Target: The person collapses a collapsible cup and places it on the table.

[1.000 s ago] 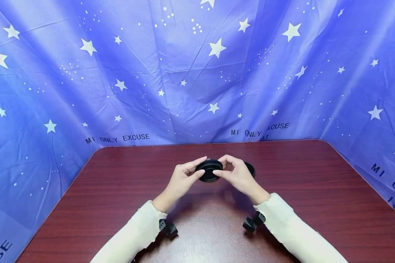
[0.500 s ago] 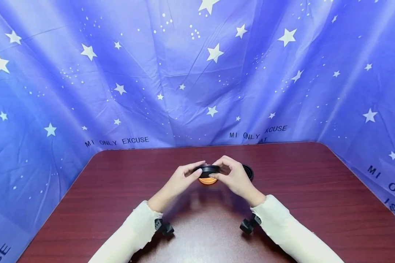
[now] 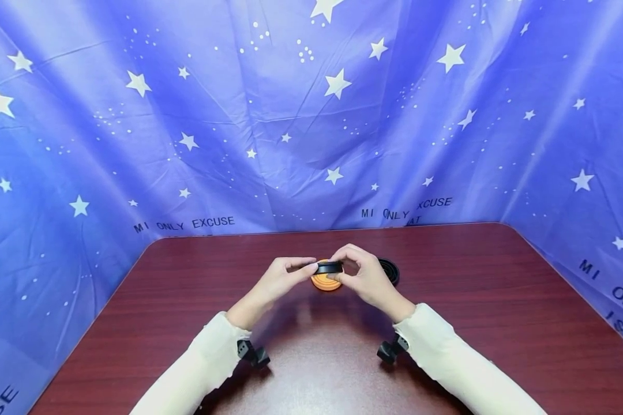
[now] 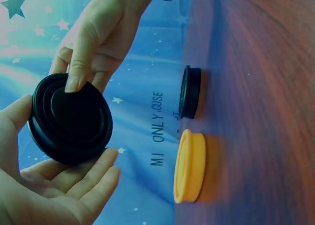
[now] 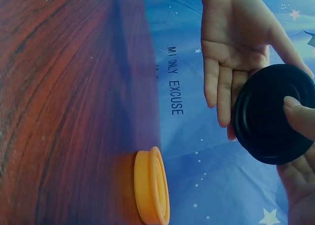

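Observation:
A round black disc with concentric ridges (image 3: 329, 267) is held up above the table between both hands, seen nearly edge-on from the head. My right hand (image 3: 371, 282) pinches it, the thumb lying across its ridged face in the left wrist view. My left hand (image 4: 54, 195) holds the rim from the other side between thumb and index finger; its remaining fingers are nearly straight. Behind and below the held disc, an orange ringed disc (image 3: 326, 281) sits on the table. Another black ringed disc (image 3: 391, 271) rests to its right, partly hidden by my right hand.
The dark red wood-grain table (image 3: 311, 346) has rounded far corners. A blue star-patterned curtain (image 3: 291, 104) hangs close behind and along its sides. Black wrist devices (image 3: 254, 354) are strapped beneath both white sleeves.
The held black disc has tilted from showing its face to nearly edge-on, uncovering the orange disc. My left hand has shifted slightly left, its grip now nearer the disc's edge.

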Action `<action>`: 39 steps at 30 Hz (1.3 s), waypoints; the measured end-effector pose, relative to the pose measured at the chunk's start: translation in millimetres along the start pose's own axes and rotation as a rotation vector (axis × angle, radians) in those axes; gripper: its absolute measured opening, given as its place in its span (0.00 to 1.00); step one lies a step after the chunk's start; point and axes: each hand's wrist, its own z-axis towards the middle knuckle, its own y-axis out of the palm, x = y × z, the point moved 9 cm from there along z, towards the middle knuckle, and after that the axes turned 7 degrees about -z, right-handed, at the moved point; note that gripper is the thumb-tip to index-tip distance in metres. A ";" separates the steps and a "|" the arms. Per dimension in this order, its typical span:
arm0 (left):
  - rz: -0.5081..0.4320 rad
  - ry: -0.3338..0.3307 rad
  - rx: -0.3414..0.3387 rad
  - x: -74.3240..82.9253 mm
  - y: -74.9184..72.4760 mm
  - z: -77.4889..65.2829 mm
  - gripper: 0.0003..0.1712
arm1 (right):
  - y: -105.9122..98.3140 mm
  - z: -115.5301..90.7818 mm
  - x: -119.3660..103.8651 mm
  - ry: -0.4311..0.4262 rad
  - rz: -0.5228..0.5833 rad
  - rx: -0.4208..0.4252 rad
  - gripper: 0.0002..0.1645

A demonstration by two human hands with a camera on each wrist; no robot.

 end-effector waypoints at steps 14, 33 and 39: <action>-0.191 0.163 0.041 7.9 -9.4 -12.5 0.39 | 22.9 -6.8 45.5 0.207 0.214 -0.264 0.48; -0.003 0.351 -0.104 20.2 -5.5 -25.8 0.52 | 33.1 -6.6 38.7 0.178 0.229 -0.139 0.43; 0.025 0.262 -0.077 7.9 -6.9 -23.8 0.50 | 39.2 -8.6 42.8 0.167 0.130 -0.166 0.42</action>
